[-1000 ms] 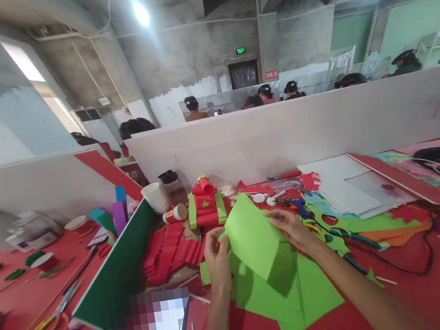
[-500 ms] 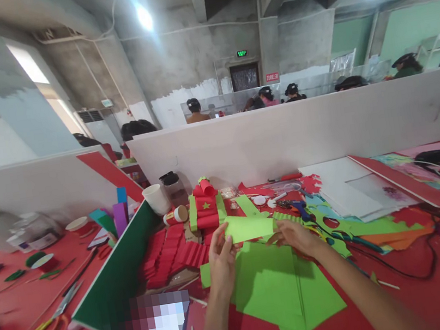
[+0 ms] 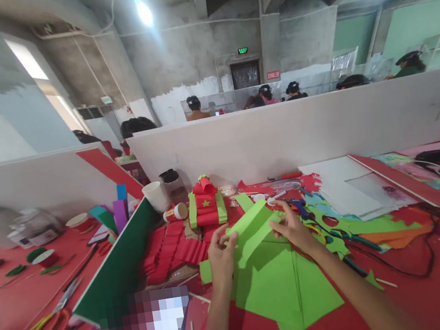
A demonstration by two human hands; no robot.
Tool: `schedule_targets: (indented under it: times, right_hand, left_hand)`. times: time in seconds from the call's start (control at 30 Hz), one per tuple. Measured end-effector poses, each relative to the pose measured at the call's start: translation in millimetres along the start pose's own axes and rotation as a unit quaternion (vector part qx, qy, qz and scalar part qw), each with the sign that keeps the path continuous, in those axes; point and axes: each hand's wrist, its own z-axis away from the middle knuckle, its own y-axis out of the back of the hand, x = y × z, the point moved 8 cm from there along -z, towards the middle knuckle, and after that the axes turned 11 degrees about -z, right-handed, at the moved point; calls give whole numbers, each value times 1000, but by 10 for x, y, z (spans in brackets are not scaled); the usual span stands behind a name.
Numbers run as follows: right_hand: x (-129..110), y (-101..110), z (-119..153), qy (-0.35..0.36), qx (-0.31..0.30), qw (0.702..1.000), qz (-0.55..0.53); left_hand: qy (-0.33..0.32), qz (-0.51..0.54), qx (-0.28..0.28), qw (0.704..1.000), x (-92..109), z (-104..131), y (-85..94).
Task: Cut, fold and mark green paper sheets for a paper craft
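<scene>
A folded strip of light green paper (image 3: pixel 252 229) is held up between my two hands, tilted with its right end higher. My left hand (image 3: pixel 221 250) grips its left end between thumb and fingers. At the right end, my right hand (image 3: pixel 291 226) pinches the paper. Beneath lie larger green sheets (image 3: pixel 271 284), overlapping on the red table (image 3: pixel 330 325). Behind my left hand stands a red and green paper piece with a star (image 3: pixel 206 203). Folded red paper strips (image 3: pixel 167 253) are spread to the left.
A green divider (image 3: pixel 115 269) and a pixelated screen (image 3: pixel 153 329) lie left. A white cup (image 3: pixel 156 196) stands at the back. Scissors (image 3: pixel 325 234), cut green scraps (image 3: pixel 377 224) and white sheets (image 3: pixel 343 190) lie right. A white partition (image 3: pixel 280 128) crosses behind; people sit beyond.
The green paper has gone from nearly level to tilted, and a fold with two long faces now shows. My right hand has risen slightly and its fingers have shifted on the paper.
</scene>
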Motion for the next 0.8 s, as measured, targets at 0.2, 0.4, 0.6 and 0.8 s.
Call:
schedule_targets:
  times: [0.2,0.4,0.6,0.8]
  right_hand:
    - [-142,-136,43,12,-90,995,50]
    - [-244,-85,15,85,-88,984,127]
    - [-195,34,-49,95,-56,983,145]
    - [-80,107,-79,66,-30,989,127]
  left_hand:
    - [-8,0,0,1000,-38,-26,-14]
    - [5,31,-9,999,-54,-12,-21]
    - [38,91,-39,994,-106,6,-86]
    - [105,212,-86,968,-186,23,-183]
